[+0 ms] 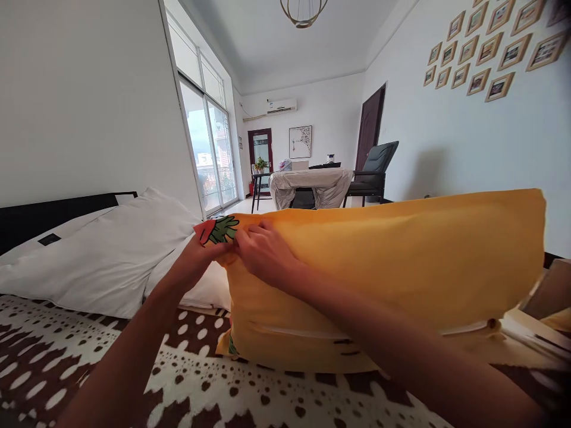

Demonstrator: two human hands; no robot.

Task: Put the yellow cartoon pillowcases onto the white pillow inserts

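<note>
A large yellow pillow [401,255] stands on its long side on the bed, with a red and green print at its upper left corner. My left hand [206,246] is closed on that printed corner, its fingers partly hidden behind the fabric. Just right of it, my right hand [263,246] pinches the pillow's top edge with curled fingers. A fold with a pale gap runs along the lower part of the pillow.
White pillows [98,255] lie at the left against a black headboard [53,208]. A brown and white patterned sheet [191,392] covers the bed. Beyond are a covered table [312,178] and a dark chair [377,166]. Cardboard-coloured items [548,291] sit at the right edge.
</note>
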